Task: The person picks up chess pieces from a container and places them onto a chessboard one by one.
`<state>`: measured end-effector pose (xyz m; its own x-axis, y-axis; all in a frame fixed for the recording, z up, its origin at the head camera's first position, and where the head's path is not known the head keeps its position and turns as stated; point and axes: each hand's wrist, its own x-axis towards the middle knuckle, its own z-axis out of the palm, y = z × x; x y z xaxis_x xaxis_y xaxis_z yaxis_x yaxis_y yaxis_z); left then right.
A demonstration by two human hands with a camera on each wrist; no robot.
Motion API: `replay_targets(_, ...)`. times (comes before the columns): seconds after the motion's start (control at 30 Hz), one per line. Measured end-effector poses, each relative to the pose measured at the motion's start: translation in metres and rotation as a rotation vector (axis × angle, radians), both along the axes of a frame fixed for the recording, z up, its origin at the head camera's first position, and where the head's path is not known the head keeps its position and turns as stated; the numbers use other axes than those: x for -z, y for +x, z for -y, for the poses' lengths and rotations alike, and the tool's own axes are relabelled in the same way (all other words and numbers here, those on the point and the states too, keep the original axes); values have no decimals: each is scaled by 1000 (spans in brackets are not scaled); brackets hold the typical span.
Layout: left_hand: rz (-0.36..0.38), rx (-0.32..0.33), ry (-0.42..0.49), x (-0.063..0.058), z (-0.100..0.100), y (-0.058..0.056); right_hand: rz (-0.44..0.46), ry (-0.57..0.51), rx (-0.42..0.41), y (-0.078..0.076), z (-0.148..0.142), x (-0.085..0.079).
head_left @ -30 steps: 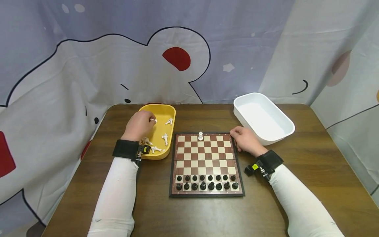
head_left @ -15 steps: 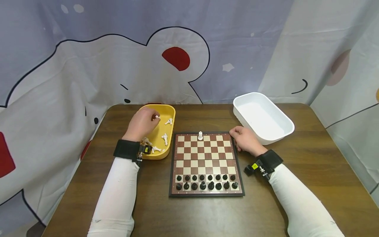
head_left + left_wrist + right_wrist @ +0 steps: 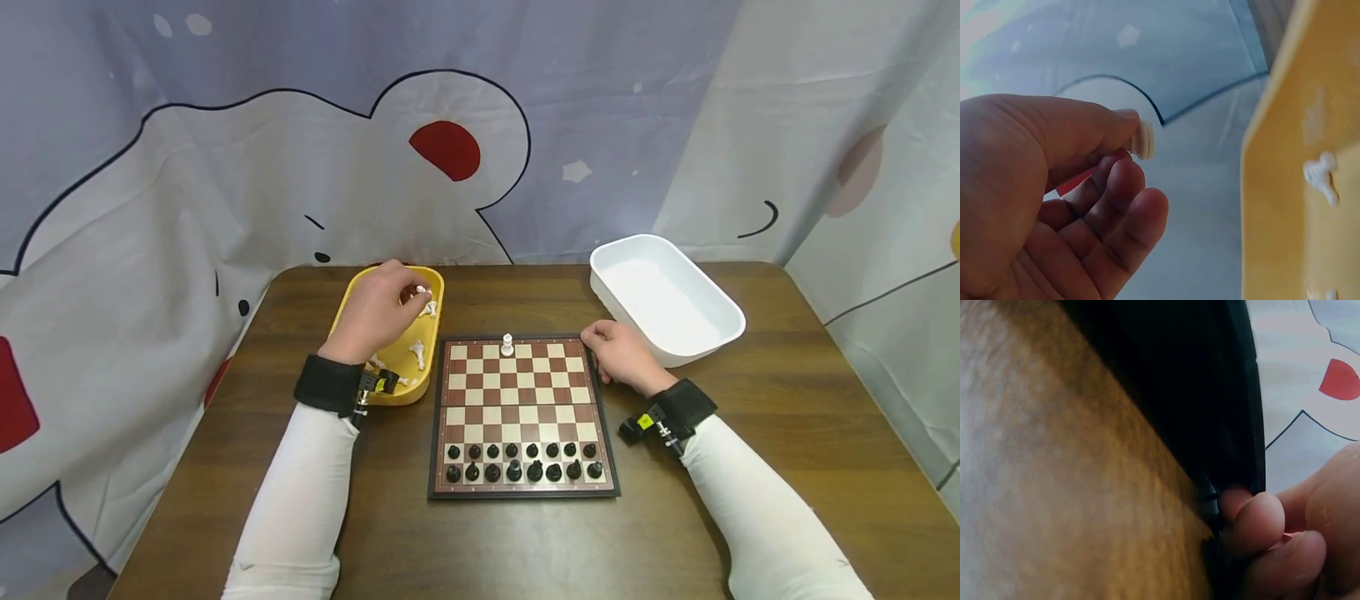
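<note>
My left hand [image 3: 377,310] is raised over the yellow tray [image 3: 437,329], pinching a white chess piece [image 3: 1143,139] between thumb and fingers. Only the base of that piece shows in the left wrist view, so its kind is hidden. Several white pieces lie on their sides in the tray, one of them a small white piece [image 3: 417,353]. My right hand [image 3: 622,354] grips the far right corner of the chessboard [image 3: 517,396], its curled fingertips on the dark edge in the right wrist view. One white piece [image 3: 507,345] stands upright on the board's far row.
Two rows of black chess pieces [image 3: 513,472] stand along the near side of the board. A white basin [image 3: 667,298] sits at the back right, close beyond my right hand. Behind the wooden table [image 3: 517,542] hangs a patterned curtain [image 3: 300,183].
The left hand has risen and shifted right over the yellow tray, carrying the white chess piece with it. The right hand stays at the board's corner.
</note>
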<state>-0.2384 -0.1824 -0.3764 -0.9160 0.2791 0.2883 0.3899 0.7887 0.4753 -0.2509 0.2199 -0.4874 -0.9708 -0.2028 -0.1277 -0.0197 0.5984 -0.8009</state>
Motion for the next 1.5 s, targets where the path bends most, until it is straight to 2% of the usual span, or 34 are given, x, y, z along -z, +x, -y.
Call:
replay_targets(0.17, -20, 100, 69, -8, -14, 8, -1, -7, -2, 2, 1, 0)
replay_targets(0.3, -38, 169, 111, -9, -26, 10, -6, -12, -6, 3, 0, -1)
replay_targets(0.4, -40, 203, 117, -7, -35, 10, -13, -10, -3, 3, 0, -2)
replay_targets(0.6, -22, 233, 95, -3, -48, 10, -15, -4, -2, 2, 2, -1)
replay_targets(1.0, -2, 289, -82, 7, -84, 6, -28, 0, -13, 2, 0, 0)
replay_targets(1.23, 26, 327, -155, 14, -98, 4, -29, 4, -14, 2, 0, -1)
replay_targets(1.5, 21, 383, -250, 21, -113, 2, -34, -4, -16, 1, -1, 1)
